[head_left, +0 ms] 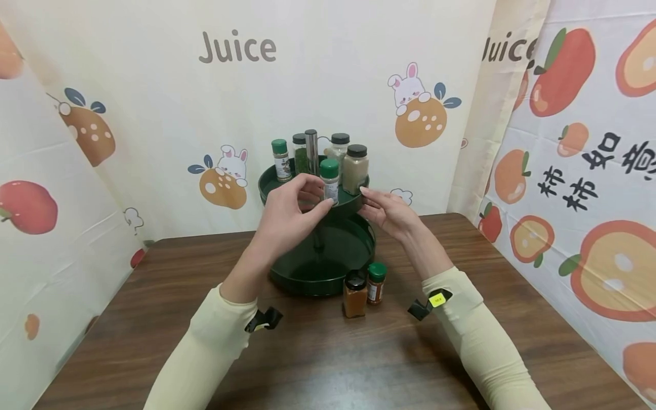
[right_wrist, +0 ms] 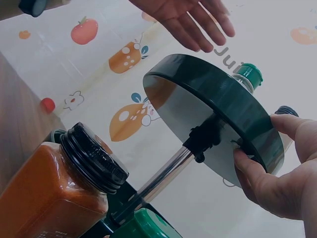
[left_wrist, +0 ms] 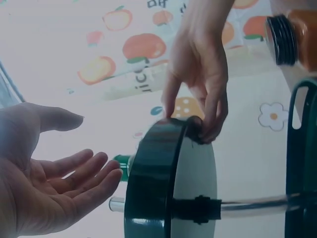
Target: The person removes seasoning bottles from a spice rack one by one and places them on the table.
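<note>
A dark green two-tier spice rack stands on the table, its upper tray point(right_wrist: 208, 94) carried on a metal pole point(right_wrist: 166, 173). With thumb and fingers on either side of the rim, my right hand point(head_left: 392, 212) grips the upper tray at its right. My left hand point(head_left: 288, 209) hovers at the front left of that tray, fingers loosely bent and apart from the thumb. Nearest to it is a green-capped spice jar point(head_left: 330, 185) on the tray; the left wrist view shows nothing in the hand. Beside it stands a black-capped jar of pale powder point(head_left: 356, 173).
Farther back on the upper tray are another green-capped jar point(head_left: 281, 162), a jar of green herbs point(head_left: 300, 158) and a black-capped jar point(head_left: 339, 149). Before the lower tray point(head_left: 307, 287) stand a black-lidded jar of orange powder point(head_left: 355, 302) and a green-capped jar point(head_left: 376, 287).
</note>
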Demonstrator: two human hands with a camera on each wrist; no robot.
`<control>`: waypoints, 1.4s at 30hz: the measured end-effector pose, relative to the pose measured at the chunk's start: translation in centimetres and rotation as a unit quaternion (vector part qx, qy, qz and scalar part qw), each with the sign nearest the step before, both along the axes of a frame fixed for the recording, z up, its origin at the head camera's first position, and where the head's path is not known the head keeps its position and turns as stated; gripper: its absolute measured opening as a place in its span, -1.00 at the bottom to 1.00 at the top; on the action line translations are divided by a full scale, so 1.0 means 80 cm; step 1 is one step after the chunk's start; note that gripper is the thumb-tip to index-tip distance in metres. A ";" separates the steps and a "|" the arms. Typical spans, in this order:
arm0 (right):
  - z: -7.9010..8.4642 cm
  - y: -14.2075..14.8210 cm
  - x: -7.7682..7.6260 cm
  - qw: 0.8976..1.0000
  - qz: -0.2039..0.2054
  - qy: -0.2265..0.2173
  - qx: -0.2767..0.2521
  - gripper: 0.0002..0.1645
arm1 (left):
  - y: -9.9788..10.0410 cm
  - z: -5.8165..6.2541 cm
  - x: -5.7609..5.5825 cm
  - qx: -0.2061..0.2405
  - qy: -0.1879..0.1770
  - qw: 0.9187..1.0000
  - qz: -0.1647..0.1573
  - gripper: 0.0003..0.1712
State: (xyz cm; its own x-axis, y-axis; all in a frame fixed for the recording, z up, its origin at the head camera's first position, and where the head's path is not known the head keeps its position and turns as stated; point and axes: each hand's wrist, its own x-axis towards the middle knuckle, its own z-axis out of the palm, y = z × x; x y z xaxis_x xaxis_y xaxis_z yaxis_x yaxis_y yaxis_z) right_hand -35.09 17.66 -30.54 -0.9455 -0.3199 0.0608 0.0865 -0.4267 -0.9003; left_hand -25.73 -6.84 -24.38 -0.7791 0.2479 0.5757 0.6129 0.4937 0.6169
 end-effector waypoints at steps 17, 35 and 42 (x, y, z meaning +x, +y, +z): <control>-0.003 0.007 0.000 1.000 0.004 0.006 -0.006 -0.22 | 0.017 0.017 -0.065 -0.066 -0.018 0.996 0.054 -0.28; -0.003 0.002 -0.002 1.000 0.007 0.006 -0.001 -0.24 | 0.025 0.027 -0.094 -0.032 -0.143 0.989 0.013 -0.32; -0.003 0.000 -0.002 1.000 0.007 0.004 -0.001 -0.31 | 0.024 0.025 -0.097 -0.046 -0.147 0.988 0.024 -0.36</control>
